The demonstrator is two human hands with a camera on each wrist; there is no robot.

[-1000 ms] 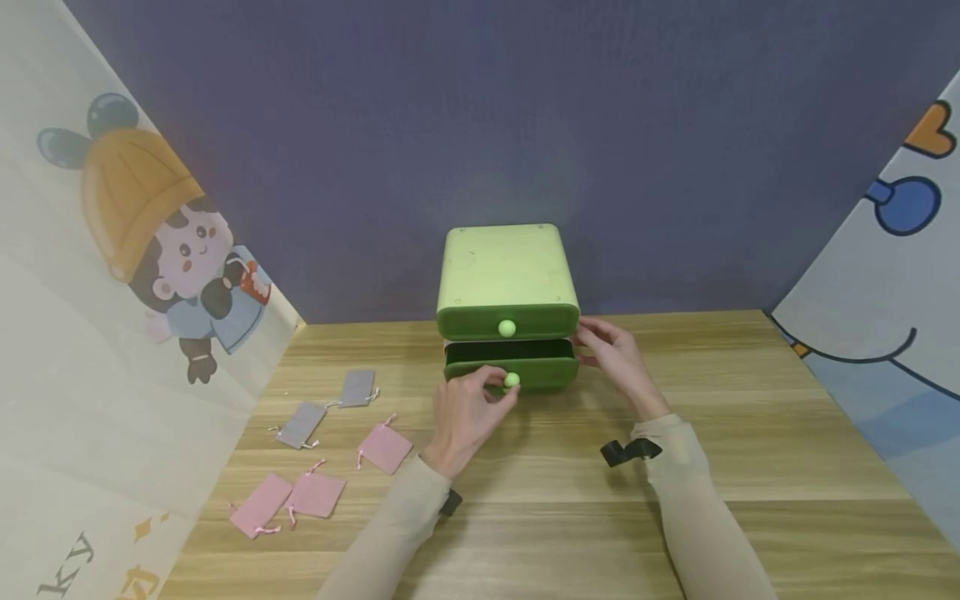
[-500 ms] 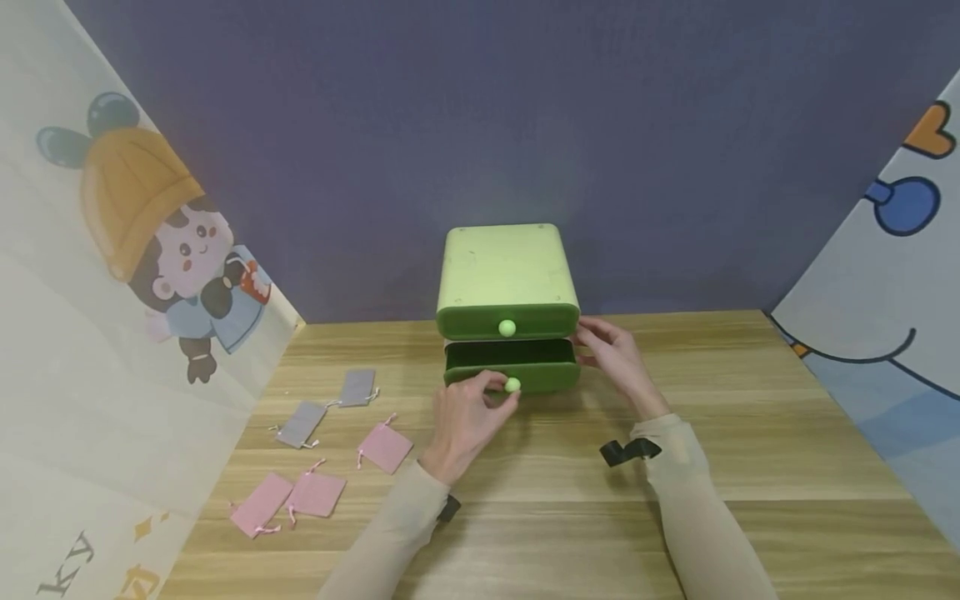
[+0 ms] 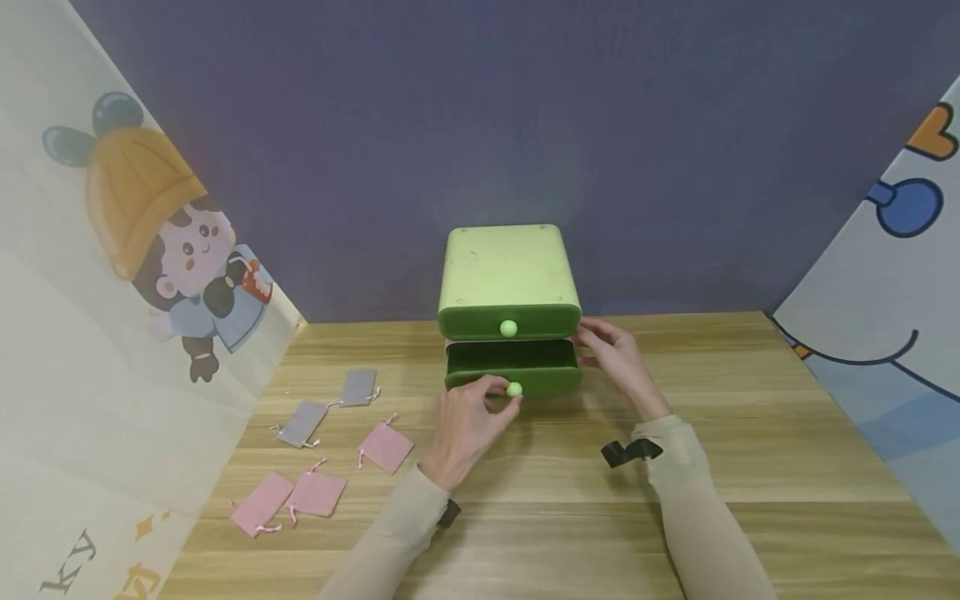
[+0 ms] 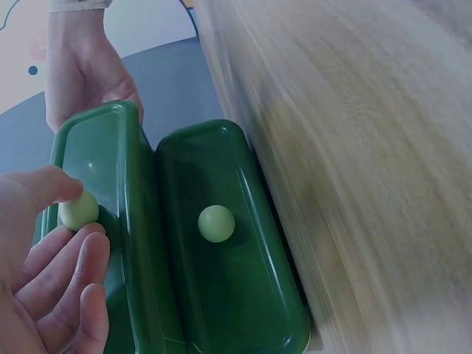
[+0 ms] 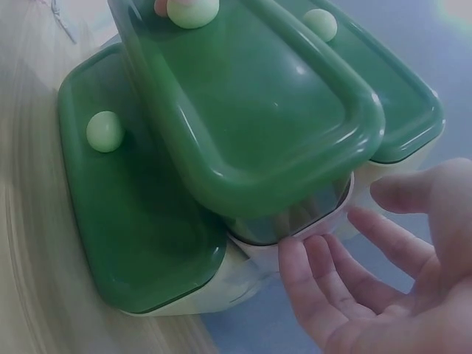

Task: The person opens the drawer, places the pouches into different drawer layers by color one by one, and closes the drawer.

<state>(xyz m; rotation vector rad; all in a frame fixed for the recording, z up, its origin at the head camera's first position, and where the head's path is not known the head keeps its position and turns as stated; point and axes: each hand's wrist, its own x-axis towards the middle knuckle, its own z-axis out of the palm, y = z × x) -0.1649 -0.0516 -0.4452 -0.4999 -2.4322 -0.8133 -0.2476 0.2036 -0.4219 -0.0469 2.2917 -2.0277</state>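
Note:
A light green drawer cabinet (image 3: 510, 267) stands at the back of the wooden table (image 3: 750, 433). My left hand (image 3: 504, 393) pinches the pale round knob (image 3: 514, 389) of the middle dark green drawer (image 3: 551, 379), which is pulled partly out. The left wrist view shows thumb and forefinger on that knob (image 4: 78, 210), with the lowest drawer (image 4: 228, 295) shut beside it. The top drawer knob (image 3: 508, 328) is untouched. My right hand (image 3: 600, 346) rests with straight fingers (image 5: 332, 258) against the cabinet's right side. The drawer's inside is hidden.
Three pink drawstring pouches (image 3: 386, 447) (image 3: 315, 493) (image 3: 260, 504) and two grey ones (image 3: 357, 387) (image 3: 302, 423) lie on the table to the left. Cartoon-printed panels stand at both sides, a dark wall behind. A black strap (image 3: 630, 452) sits at my right wrist.
The middle drawer has slid a little further out toward me, with my left hand on its knob. The right hand has stayed at the cabinet's side.

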